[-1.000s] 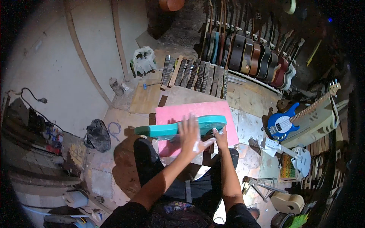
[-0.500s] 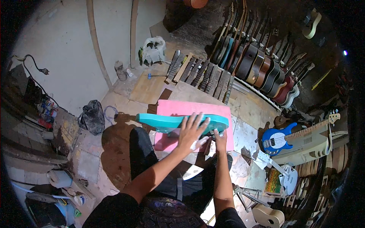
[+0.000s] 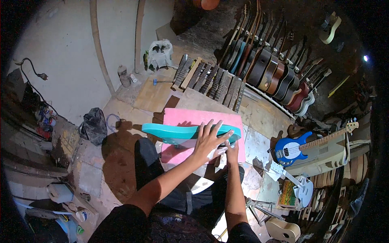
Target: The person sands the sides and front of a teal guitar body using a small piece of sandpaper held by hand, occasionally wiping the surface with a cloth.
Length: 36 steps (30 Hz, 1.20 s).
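Observation:
A teal guitar body (image 3: 174,132) is tipped up on its edge over a pink board (image 3: 202,114), its narrow side facing up. My left hand (image 3: 207,145) lies over the right part of the body with its fingers spread. Pale dust whitens its fingertips and thumb. At the body's right end, my right hand (image 3: 232,154) grips the near side, its thumb up and its other fingers largely hidden. Below the hands, a pale piece (image 3: 221,162) shows in part; I cannot make out what it is.
Several guitar necks (image 3: 206,81) lie beyond the board, before a rack of guitars (image 3: 267,73). A blue bass guitar (image 3: 291,148) and a white guitar (image 3: 304,190) are at right. A black bag (image 3: 94,125) and a blue-headed hammer (image 3: 161,81) lie to the left.
My left hand has slid a little to the right along the teal body, its fingers wider apart. My right hand keeps its hold at the right end. The whole view has shifted slightly.

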{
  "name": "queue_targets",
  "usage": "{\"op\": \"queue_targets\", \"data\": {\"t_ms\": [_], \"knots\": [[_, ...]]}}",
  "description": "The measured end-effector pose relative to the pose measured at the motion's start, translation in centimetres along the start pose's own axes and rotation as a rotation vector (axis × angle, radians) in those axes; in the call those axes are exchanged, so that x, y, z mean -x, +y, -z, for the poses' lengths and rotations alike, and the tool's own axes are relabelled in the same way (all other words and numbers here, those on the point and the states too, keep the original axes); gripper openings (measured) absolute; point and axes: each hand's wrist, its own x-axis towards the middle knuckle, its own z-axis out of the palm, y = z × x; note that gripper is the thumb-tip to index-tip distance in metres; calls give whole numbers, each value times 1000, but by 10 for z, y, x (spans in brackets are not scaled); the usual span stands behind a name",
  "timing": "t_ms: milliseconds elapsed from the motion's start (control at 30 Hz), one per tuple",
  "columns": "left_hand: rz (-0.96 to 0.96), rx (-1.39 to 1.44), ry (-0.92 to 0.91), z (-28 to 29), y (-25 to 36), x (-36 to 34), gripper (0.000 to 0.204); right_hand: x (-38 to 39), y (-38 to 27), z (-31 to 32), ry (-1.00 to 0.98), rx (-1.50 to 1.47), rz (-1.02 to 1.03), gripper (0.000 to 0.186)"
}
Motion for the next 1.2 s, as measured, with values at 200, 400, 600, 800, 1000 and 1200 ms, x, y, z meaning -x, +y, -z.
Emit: {"op": "queue_targets", "data": {"t_ms": [200,400,600,800,1000,1200], "knots": [[283,78,-45,12,-44,7,71,12,-23,13,-38,-64,-201,38],[203,19,39,10,-55,3,69,30,-50,13,341,351,32,58],[196,-22,105,5,-56,-6,65,46,-72,-49,268,786,490,73],[210,6,121,6,-56,-6,64,38,-67,-44,159,863,654,75],[226,6,105,7,-52,-5,58,45,-71,-67,244,763,635,75],[256,14,45,11,-50,-7,59,33,-72,-55,281,731,599,76]]}}
